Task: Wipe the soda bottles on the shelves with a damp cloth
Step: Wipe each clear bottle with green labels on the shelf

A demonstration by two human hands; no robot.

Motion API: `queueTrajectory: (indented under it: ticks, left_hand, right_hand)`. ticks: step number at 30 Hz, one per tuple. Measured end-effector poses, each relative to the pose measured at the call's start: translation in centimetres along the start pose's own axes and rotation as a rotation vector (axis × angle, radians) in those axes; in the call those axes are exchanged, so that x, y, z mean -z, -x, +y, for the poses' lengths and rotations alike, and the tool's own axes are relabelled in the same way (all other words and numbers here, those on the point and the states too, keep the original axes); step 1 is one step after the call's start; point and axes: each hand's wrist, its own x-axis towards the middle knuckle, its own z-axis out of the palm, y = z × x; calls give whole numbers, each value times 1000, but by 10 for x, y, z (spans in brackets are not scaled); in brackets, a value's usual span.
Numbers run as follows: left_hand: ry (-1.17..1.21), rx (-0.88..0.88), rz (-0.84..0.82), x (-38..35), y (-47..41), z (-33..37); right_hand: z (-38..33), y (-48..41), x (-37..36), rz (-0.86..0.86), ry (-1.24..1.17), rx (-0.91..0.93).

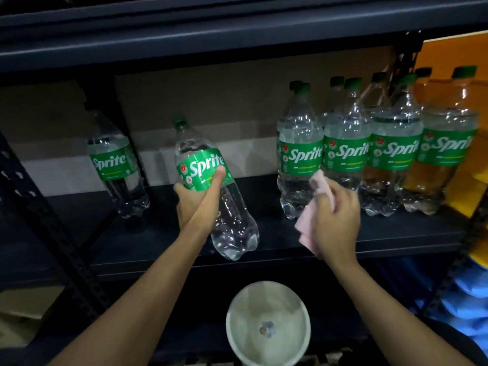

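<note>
Clear plastic Sprite bottle (232, 220) is tilting over the front of the dark shelf (132, 247), its green cap (179, 122) leaning away to the left. The person's left hand (195, 204) is wrapping its grip round the label, thumb lying across the logo. The right hand (335, 220) is bunching a pink cloth (307, 223) in its grip, just beside the nearest of 4 front-row bottles (346, 151) standing at the right. 1 lone bottle (116, 165) is standing at the left. A white bowl (266, 326) is sitting below the shelf.

The left hand (196, 200) grips a tilted Sprite bottle (211, 191) above the dark shelf (158, 233). The right hand (336, 220) holds a pink cloth (306, 220) near the bottle row (369, 154).
</note>
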Motion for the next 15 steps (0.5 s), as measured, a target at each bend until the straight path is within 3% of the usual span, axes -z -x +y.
queueTrajectory:
  ticks: [2,3,5,9,15]
  left_hand:
    - [-53,-54,43,0,0,-1]
    - [-66,-79,55,-1,-1,-3]
    - [-78,-121,64,-4,0,-3]
    - [-87,-262,74,-11,3,-8]
    - [-55,-387,19,-19,7,-18]
  right_hand:
    - [24,-1,3,-193,452,338]
    - [39,3,1,-333,666,403]
    - [61,14,-4,-558,969,338]
    - [59,29,-15,-534,1006,217]
    - [50,35,-27,-527,1062,183]
